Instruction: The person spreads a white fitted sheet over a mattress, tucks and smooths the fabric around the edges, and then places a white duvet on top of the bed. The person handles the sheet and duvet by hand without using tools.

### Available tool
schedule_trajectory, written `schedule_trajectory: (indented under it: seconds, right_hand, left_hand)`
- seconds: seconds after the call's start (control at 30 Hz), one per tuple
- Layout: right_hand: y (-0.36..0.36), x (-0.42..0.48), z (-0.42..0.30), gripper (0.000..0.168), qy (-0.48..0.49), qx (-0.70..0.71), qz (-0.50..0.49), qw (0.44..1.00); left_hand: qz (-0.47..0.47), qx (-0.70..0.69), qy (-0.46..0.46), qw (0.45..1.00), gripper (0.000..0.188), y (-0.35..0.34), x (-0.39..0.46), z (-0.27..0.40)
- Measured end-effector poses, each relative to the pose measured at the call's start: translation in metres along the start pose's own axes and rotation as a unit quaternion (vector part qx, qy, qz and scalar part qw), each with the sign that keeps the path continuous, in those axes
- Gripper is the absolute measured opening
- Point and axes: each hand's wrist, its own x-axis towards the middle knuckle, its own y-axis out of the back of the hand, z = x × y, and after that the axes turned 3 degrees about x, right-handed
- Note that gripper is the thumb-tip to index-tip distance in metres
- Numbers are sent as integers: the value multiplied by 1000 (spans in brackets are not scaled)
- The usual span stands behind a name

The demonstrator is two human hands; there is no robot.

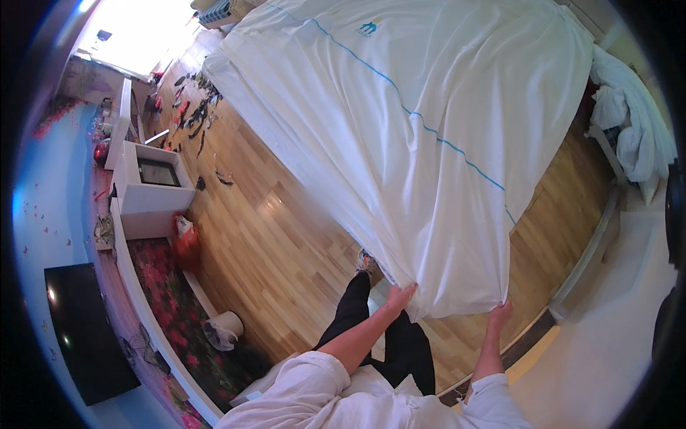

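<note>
A large white fabric sheet (461, 91) with a blue stripe and a small printed logo spreads away from me over something broad, hidden beneath it, probably a bed. My left hand (400, 298) grips a gathered part of its near edge, where folds bunch together. Further right, my right hand (500, 312) pinches a corner of the same edge. Between both hands the cloth hangs in long, taut folds above the floor. One shoe (364, 261) shows just beyond the left part of the sheet.
Scraps and dark debris (198, 112) litter the wood floor (268, 214) at upper left. Along the left stand a white cabinet (155, 177), a red plastic bag (185, 244) and a small bin (224, 328). White bedding (635, 123) is heaped at right, near the door opening.
</note>
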Motion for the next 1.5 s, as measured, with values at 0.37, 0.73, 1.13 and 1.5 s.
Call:
schedule_trajectory:
  seconds: [0.37,0.73,1.13,1.5]
  right_hand:
    - [-51,0,-25,13,93,95,-180,975]
    - [58,-107,-306,34,354,216,-258,873]
    - [37,91,-345,27,253,413,-31,874]
    - [-34,56,-416,46,331,78,11,940]
  left_hand:
    - [72,316,-100,941,56,28,-25,32]
    - [-66,439,-372,816,19,26,-87,103]
    - [-252,362,-375,815,16,82,-63,156]
    - [-65,282,-260,921,17,205,17,173]
